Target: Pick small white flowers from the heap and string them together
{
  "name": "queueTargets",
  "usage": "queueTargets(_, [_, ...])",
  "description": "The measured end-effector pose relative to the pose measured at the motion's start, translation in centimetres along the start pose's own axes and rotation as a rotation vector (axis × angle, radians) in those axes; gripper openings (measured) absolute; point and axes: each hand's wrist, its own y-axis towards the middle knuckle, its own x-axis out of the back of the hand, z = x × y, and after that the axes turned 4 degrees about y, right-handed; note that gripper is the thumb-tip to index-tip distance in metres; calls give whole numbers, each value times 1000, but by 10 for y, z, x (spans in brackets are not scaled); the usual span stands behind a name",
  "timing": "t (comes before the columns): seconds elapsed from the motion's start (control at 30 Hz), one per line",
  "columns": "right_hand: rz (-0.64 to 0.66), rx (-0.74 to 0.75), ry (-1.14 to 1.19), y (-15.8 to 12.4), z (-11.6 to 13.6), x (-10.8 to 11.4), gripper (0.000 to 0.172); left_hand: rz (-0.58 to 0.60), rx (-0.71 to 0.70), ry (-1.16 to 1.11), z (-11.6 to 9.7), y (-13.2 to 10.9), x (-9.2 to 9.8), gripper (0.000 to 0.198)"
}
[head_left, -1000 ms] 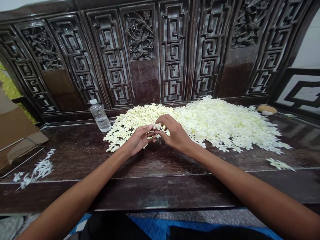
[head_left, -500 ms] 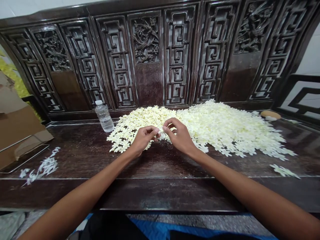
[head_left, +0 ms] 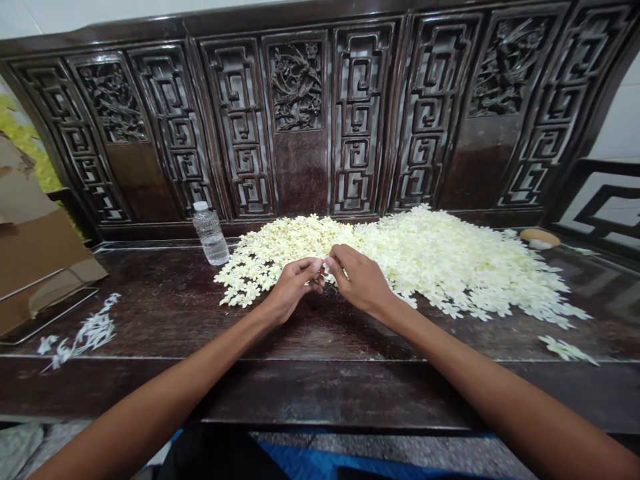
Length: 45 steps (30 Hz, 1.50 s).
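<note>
A wide heap of small cream-white flowers lies on the seat of a dark carved wooden bench. My left hand and my right hand meet at the heap's near edge, fingertips pinched together. A small white flower piece seems to sit between the fingertips of both hands, though it is mostly hidden. Both forearms reach in from the bottom of the view.
A clear plastic water bottle stands upright left of the heap. White flower scraps lie at the far left, beside a cardboard piece on a wire rack. A few loose flowers and a tan round object are at the right.
My hands have stayed together at the heap's edge, with the fingers shifting slightly and closing tighter. The view has tilted a little, showing more of the bench back.
</note>
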Motion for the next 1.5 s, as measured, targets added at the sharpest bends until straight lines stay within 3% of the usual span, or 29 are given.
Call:
queueTargets(0.3, [-87,-82,82,-4,4,-6,33,-42,15,-92,-4,-4,-15,42])
queueTargets(0.93, [-43,-174,447,-2,4,-7,36,-44,94,-210,3,1,-3,38])
queueTargets(1.5, [-15,-164,510,-1,5,-7,37,39,35,-159,3,0,-4,41])
